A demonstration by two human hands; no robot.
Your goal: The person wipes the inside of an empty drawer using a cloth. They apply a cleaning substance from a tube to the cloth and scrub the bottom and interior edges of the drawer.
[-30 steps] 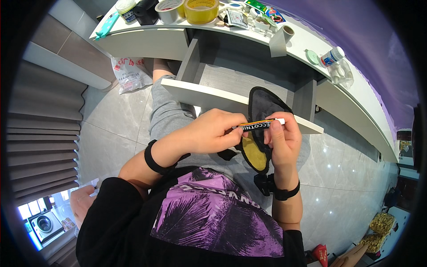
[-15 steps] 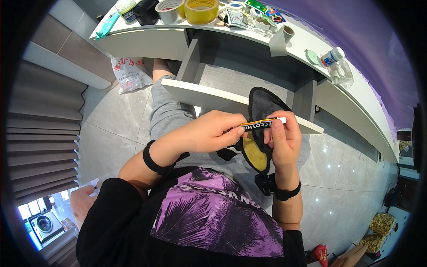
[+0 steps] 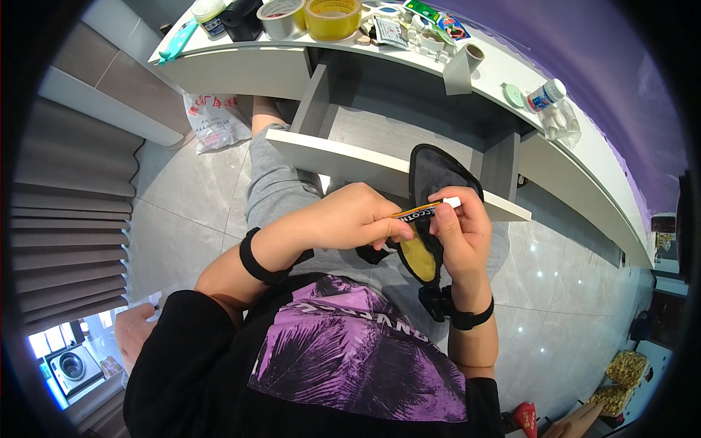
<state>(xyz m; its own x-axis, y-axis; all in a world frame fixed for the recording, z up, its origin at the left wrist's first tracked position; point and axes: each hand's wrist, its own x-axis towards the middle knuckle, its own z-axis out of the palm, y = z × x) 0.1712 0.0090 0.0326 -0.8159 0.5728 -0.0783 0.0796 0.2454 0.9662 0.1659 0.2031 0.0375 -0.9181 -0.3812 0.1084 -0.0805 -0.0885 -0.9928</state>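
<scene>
My left hand (image 3: 358, 219) pinches the tail end of a small yellow-and-black tube (image 3: 416, 214) with a white cap. My right hand (image 3: 461, 237) grips the cap end of the same tube with its fingertips. Both hands are level with my chest, above my lap. Right under the tube lies a black oval shoe-like piece (image 3: 438, 169) with a yellow patch (image 3: 418, 257) on its near part. It rests on my lap and leans against the pulled-out white shelf (image 3: 336, 160). I cannot tell whether my right palm also touches it.
A white desk (image 3: 241, 66) curves across the top, carrying tape rolls (image 3: 332, 16), a dark jar, small packets and a plastic bottle (image 3: 546, 95). A plastic bag (image 3: 215, 120) lies on the tiled floor at left. Grey blinds fill the left rim.
</scene>
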